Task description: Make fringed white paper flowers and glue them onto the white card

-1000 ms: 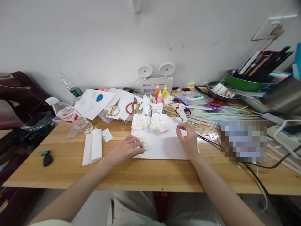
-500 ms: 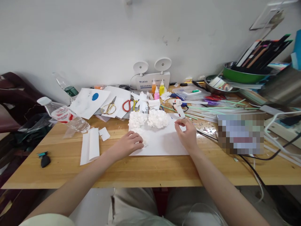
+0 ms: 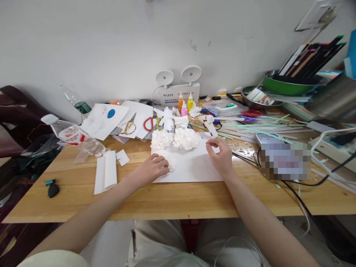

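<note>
My left hand (image 3: 154,167) rests palm down at the left edge of a white sheet of paper (image 3: 194,167). Its curled fingers close over a small white crumpled piece (image 3: 171,167), mostly hidden beneath them. At the sheet's right side, my right hand (image 3: 220,154) is raised in a pinch, thumb and forefinger meeting; whatever is between the tips is too small to make out. Two ruffled white paper clumps, a left clump (image 3: 161,140) and a larger right clump (image 3: 187,139), lie side by side at the sheet's back edge. A white glue gun (image 3: 210,125) lies just behind my right hand.
Gold-handled scissors (image 3: 128,126), red-handled scissors (image 3: 149,123) and small paint bottles (image 3: 190,102) stand or lie behind. A water bottle (image 3: 73,135) leans at left near folded paper (image 3: 107,171). Plastic sticks (image 3: 250,128), cables and a partly blurred device (image 3: 283,157) crowd the right.
The camera view has shifted slightly. Both hands keep nearly the same pose and place, and the clumps stay where they were on the sheet.
</note>
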{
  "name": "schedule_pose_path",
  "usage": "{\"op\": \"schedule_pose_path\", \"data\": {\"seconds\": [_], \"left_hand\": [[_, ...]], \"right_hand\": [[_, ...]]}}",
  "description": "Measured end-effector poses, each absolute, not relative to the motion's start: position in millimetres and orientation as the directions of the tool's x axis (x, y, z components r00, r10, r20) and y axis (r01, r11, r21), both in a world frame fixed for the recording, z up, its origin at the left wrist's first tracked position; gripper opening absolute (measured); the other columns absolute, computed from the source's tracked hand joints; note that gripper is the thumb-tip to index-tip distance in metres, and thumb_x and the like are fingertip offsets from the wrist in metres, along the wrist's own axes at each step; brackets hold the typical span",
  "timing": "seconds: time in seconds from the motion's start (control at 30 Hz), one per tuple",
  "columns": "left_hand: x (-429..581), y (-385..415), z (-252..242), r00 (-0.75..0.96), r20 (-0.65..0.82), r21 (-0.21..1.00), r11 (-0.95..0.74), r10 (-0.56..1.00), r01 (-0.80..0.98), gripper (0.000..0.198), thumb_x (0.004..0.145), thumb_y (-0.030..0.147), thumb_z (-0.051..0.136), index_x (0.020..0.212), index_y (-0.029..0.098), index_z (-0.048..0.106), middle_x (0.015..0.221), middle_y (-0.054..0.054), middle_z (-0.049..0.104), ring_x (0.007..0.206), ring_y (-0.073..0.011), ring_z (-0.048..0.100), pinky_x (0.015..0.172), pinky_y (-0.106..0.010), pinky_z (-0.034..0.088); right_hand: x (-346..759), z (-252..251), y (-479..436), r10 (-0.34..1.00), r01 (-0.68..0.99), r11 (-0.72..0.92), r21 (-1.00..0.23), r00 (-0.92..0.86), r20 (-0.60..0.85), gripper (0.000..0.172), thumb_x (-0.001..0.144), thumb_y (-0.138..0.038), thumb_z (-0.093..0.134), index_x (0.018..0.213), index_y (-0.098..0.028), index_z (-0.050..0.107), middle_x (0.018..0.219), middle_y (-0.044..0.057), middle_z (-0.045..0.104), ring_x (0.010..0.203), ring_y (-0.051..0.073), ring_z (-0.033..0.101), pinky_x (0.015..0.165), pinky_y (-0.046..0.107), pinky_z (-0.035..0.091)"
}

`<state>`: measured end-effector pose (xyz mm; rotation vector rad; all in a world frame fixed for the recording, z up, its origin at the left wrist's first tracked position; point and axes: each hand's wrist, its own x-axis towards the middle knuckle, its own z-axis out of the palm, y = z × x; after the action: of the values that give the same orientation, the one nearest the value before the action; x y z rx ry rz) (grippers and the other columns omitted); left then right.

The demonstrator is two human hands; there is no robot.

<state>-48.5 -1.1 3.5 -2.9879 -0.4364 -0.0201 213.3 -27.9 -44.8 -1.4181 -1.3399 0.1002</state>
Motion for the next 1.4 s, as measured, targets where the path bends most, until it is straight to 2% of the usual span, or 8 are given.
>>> {"op": "schedule_pose_path", "data": {"seconds": [0.27,0.57,0.7,0.93,1.07,1.2,1.4], "left_hand": [[-48,-1,1,0.956,0.007,-0.148,-0.945,0.294,0.292,0.016,0.083,0.011,0.043,0.090,0.019,0.055,0.089,-0.002,0.058,0.088,-0.0164,0.046,0.080,-0.033,0.030],[-47,-2,-1,0.961,0.043,-0.119,-0.954,0.272,0.275,0.016,0.084,0.013,0.042,0.089,0.019,0.056,0.088,-0.003,0.058,0.087,-0.0157,0.046,0.078,-0.031,0.031],[-51,-2,0,0.951,0.053,-0.065,-0.949,0.305,0.308,0.017,0.085,0.015,0.042,0.090,0.021,0.056,0.090,-0.003,0.059,0.087,-0.0155,0.047,0.078,-0.031,0.032],[-62,-7,-4,0.901,0.125,0.111,-0.908,0.416,0.404,0.021,0.085,0.024,0.043,0.102,0.022,0.055,0.098,-0.004,0.059,0.090,-0.0154,0.048,0.079,-0.030,0.036],[-68,-11,-10,0.871,0.187,0.165,-0.888,0.455,0.429,0.018,0.084,0.025,0.044,0.097,0.021,0.056,0.096,-0.003,0.061,0.092,-0.0154,0.048,0.081,-0.030,0.036],[-68,-13,-13,0.856,0.215,0.153,-0.882,0.470,0.446,0.015,0.084,0.025,0.045,0.091,0.021,0.057,0.092,-0.002,0.061,0.089,-0.0150,0.049,0.080,-0.029,0.036],[-63,-13,-14,0.858,0.273,0.072,-0.898,0.436,0.434,0.013,0.084,0.024,0.046,0.088,0.019,0.057,0.089,-0.003,0.062,0.088,-0.0143,0.050,0.078,-0.029,0.036]], "right_hand": [[213,-44,-27,0.724,0.634,0.287,-0.718,0.347,0.596,0.009,0.072,-0.013,0.050,0.072,-0.020,0.055,0.069,0.001,0.054,0.068,0.016,0.050,0.064,0.030,0.042],[213,-45,-28,0.732,0.632,0.278,-0.724,0.349,0.586,0.008,0.071,-0.012,0.051,0.071,-0.019,0.055,0.068,0.001,0.055,0.068,0.016,0.050,0.065,0.030,0.042],[213,-45,-28,0.737,0.621,0.284,-0.731,0.346,0.581,0.008,0.071,-0.013,0.051,0.071,-0.019,0.056,0.068,0.002,0.055,0.068,0.017,0.051,0.064,0.030,0.042],[211,-42,-29,0.738,0.613,0.291,-0.735,0.345,0.579,0.009,0.071,-0.012,0.051,0.071,-0.019,0.056,0.068,0.002,0.055,0.069,0.017,0.051,0.065,0.030,0.042],[210,-43,-30,0.746,0.616,0.297,-0.730,0.327,0.580,0.010,0.071,-0.012,0.050,0.071,-0.020,0.056,0.068,0.001,0.055,0.068,0.017,0.051,0.065,0.030,0.042],[208,-44,-31,0.757,0.622,0.296,-0.725,0.309,0.575,0.009,0.071,-0.013,0.050,0.072,-0.020,0.056,0.068,0.001,0.055,0.068,0.016,0.051,0.065,0.031,0.042],[207,-43,-32,0.766,0.620,0.293,-0.728,0.303,0.567,0.009,0.072,-0.013,0.050,0.071,-0.020,0.056,0.067,0.001,0.055,0.067,0.016,0.050,0.065,0.031,0.042]]}}
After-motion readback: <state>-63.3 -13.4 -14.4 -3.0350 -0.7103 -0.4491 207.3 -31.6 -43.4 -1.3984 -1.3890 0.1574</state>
